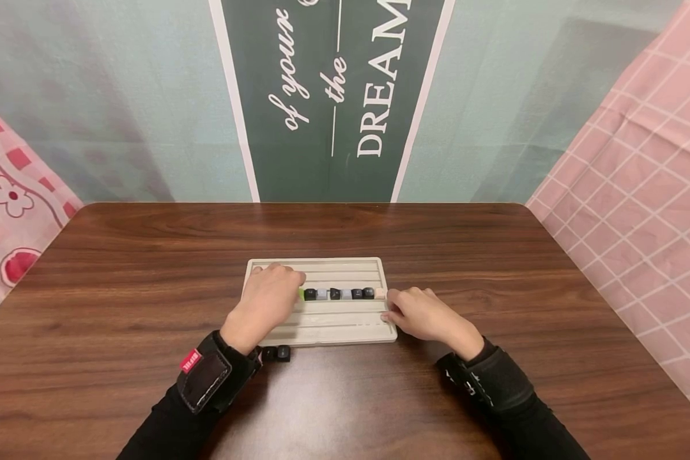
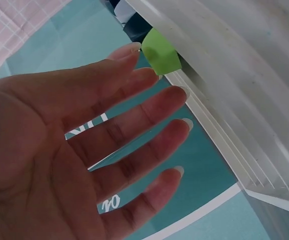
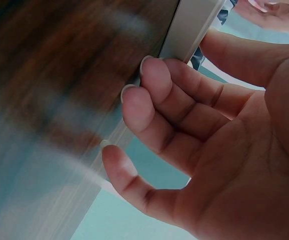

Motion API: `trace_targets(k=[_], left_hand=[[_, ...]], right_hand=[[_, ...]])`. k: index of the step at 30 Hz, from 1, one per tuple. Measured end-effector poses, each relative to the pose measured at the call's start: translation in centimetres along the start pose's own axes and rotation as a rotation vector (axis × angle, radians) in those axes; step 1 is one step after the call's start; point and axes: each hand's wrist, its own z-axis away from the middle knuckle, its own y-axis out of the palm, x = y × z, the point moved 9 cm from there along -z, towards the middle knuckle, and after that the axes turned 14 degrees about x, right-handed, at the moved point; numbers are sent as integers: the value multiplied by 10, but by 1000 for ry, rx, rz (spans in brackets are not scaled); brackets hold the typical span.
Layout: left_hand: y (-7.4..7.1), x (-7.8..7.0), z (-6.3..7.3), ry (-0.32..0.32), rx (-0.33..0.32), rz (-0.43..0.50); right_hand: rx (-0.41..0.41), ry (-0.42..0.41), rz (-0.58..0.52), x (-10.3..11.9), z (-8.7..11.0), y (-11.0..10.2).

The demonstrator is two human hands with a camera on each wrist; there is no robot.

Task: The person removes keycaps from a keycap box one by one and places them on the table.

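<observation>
A cream ridged tray [image 1: 328, 335] lies on the table, with a row of small keycaps [image 1: 346, 294] in black, pale grey and cream along one groove. My left hand [image 1: 267, 300] is over the tray's left part. In the left wrist view its fingers [image 2: 149, 107] are extended, thumb and index fingertips right at the green keycap [image 2: 160, 52] that ends the row. My right hand [image 1: 425, 313] holds the tray's right edge. The right wrist view has the thumb [image 3: 234, 55] on the rim and the other fingers curled along the outer side.
Black keycaps [image 1: 283, 353] lie on the brown wooden table [image 1: 466, 255] just before the tray, partly hidden by the left wrist. A teal curtain [image 1: 167, 128] with a lettered dark panel hangs behind. Pink cloths [image 1: 638, 147] flank the table.
</observation>
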Motion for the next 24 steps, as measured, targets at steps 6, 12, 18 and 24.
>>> trace_targets(k=[6, 12, 18, 24], left_hand=[[-2, 0, 0, 15, -15, -43], [-3, -2, -3, 44, -14, -85], [1, -1, -9, 30, 48, -96], [4, -1, -11, 33, 49, -111]], right_hand=[[12, 10, -13, -1, -2, 1], [16, 15, -15, -1, -3, 2], [16, 16, -17, 0, -3, 1], [16, 13, -15, 1, -4, 0]])
